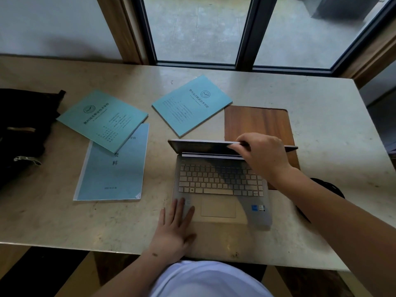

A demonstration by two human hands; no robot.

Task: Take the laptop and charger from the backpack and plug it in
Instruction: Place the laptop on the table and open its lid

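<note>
Head view: right hand (pixel 260 156) pinching top edge of silver laptop (pixel 220 185) lid, arm reaching across keyboard. Left hand (pixel 175 228) flat, fingers spread, pressing palm rest at front-left corner. Rigid, fairly heavy, hinge fragile: grip lid at centre edge, brace base. Sits on beige stone table (pixel 332 125). Black cable (pixel 330 187) behind right forearm, possibly the charger. Black fabric backpack (pixel 23 133) far left.

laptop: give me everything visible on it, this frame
The laptop is silver, metal-look, lying on the pale stone-look table, lid partly raised. Light keys, a trackpad and stickers on the right palm rest show; the screen face is hidden. The right hand grips the lid's top edge; the left hand presses flat on the front-left corner. Its rear right overlaps a wooden board. No cable is visibly plugged in.
</note>
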